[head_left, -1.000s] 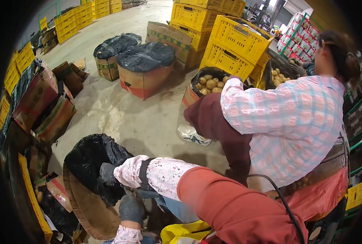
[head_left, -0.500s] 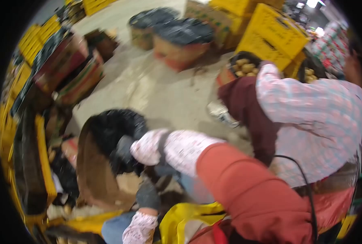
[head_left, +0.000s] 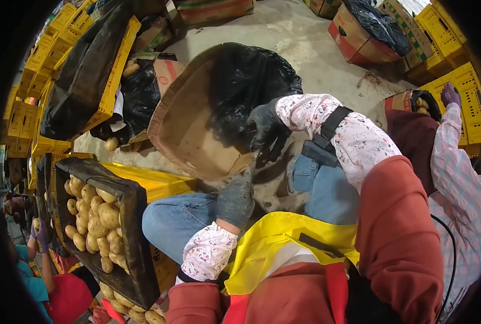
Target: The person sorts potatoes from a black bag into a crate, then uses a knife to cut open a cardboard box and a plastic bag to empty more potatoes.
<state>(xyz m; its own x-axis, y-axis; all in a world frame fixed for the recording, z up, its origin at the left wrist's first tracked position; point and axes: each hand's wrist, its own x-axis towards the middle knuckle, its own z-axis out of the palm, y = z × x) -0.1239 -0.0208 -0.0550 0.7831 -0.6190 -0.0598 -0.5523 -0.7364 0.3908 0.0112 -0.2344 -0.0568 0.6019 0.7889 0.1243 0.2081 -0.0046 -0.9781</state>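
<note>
"Right hand (head_left: 264, 125) touches the black liner (head_left: 246, 89) at the rim of the cardboard box (head_left: 183, 124); gripping or not, I can't tell. Left hand (head_left: 236, 200)?"

"Just beside that rim, closure unclear too. The liner drapes one side of the box."

"How would it handle?"

"Light, limp, probably slippery; I'd pinch a gathered fold at the box's stiffer rim"

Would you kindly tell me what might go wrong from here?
The black plastic bunched at the right hand might tear if pulled hard. It also leaves part of the cardboard box uncovered inside, so it might slip. Potatoes are heaped high in the dark-lined crate nearby, so a knock could spill some.
</note>
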